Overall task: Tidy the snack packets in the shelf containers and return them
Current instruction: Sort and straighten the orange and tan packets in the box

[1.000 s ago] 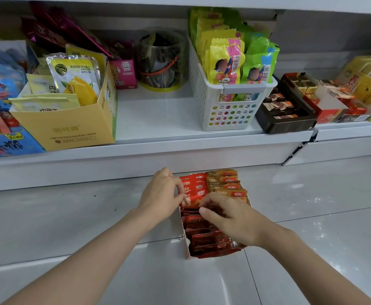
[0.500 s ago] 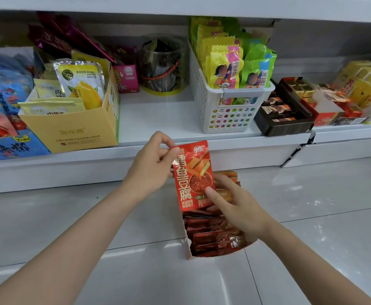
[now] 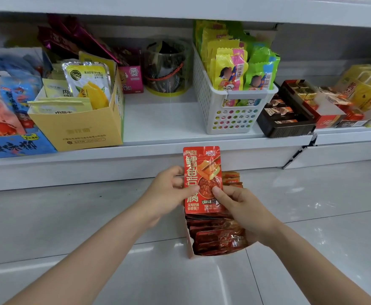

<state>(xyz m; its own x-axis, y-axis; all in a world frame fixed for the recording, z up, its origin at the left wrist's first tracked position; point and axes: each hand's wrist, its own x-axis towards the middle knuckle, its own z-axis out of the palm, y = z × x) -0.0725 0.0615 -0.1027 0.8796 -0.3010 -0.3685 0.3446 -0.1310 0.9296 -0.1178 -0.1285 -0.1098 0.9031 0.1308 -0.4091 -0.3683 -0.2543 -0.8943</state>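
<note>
A red snack packet [image 3: 202,170] stands upright above an open cardboard box [image 3: 188,245] that sits on the white floor. My left hand [image 3: 167,192] pinches the packet's left edge. My right hand [image 3: 241,208] pinches its lower right part with thumb on the front. The box holds several red and orange packets [image 3: 217,236], partly hidden behind my right hand and the raised packet.
The shelf [image 3: 164,119] behind has an empty gap between a yellow carton [image 3: 79,130] of yellow packets and a white perforated basket [image 3: 230,115] of bright packets. A clear tub [image 3: 167,67] stands at the back, dark and red boxes [image 3: 287,119] to the right.
Both hands were in the box among the packets. They pulled one red packet out and raised it upright; my right hand moved up onto its lower part.
</note>
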